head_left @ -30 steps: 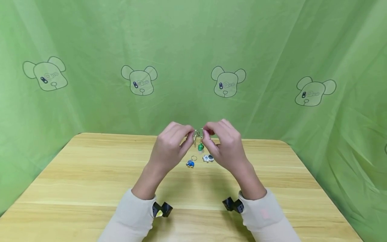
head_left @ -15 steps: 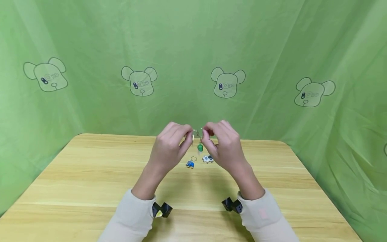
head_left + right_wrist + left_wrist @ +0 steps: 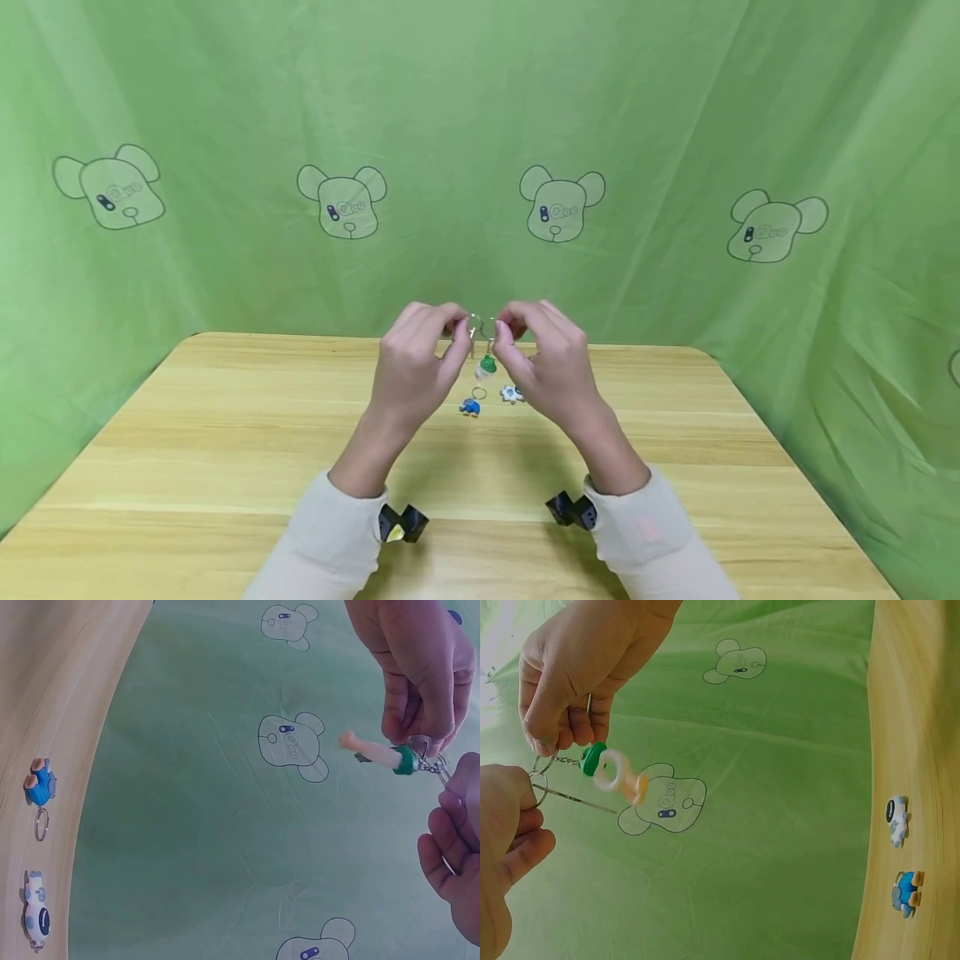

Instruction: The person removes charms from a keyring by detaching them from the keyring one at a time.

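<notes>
My left hand (image 3: 416,358) pinches a thin metal ring (image 3: 541,791) between thumb and fingertip, and a narrow, flat metal piece like a key seen edge-on (image 3: 581,801) hangs from it. In my right hand (image 3: 547,358) the thumb and forefinger pinch a keychain's split ring (image 3: 544,760). A short chain joins this ring to a charm (image 3: 487,367) with a green cap and a pale white and pink body. Both rings overlap in the left wrist view, in the small gap between the fingertips. The charm dangles in the air above the table's far part.
On the wooden table (image 3: 480,475) below the hands lies a blue animal keychain (image 3: 470,407) with its own ring. Beside it is a white and light-blue keychain figure (image 3: 512,394), partly behind the right hand in the head view. A green curtain (image 3: 450,100) surrounds the table.
Both hands have shifted slightly left, still pinching the rings. The dangling charm has moved left with them and turned, showing more of its pale body.
</notes>
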### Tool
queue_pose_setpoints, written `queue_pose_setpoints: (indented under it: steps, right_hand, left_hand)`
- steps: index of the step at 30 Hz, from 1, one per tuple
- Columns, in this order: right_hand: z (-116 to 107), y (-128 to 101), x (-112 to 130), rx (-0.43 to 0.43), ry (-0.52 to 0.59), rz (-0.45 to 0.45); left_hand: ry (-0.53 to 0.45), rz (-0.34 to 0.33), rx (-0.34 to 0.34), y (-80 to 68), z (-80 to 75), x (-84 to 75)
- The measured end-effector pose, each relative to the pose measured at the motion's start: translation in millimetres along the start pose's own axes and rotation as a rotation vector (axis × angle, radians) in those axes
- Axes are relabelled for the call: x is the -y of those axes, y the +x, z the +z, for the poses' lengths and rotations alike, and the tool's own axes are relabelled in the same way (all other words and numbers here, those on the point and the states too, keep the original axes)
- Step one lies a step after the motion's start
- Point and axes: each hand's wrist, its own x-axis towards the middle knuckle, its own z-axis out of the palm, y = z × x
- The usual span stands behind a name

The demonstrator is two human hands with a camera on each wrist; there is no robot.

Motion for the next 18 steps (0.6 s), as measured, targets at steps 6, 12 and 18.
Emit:
queue_pose_setpoints:
  steps: [6,12,18]
  right_hand:
    - [-1.7,0.6,0.6,0.011,-0.025,-0.017]
    - [-1.8,1.4,0.0,0.039,-0.037,-0.027]
    - [-1.0,2.9,-0.4,0.057,-0.061,-0.045]
  left_hand:
    - [-0.038,-0.014,0.056,0.7,-0.9,-0.4]
    - [-0.025,-0.026,0.119,-0.1,-3.1,1.0]
    - [-0.012,-0.013,0.126,0.2,-4.2,1.7]
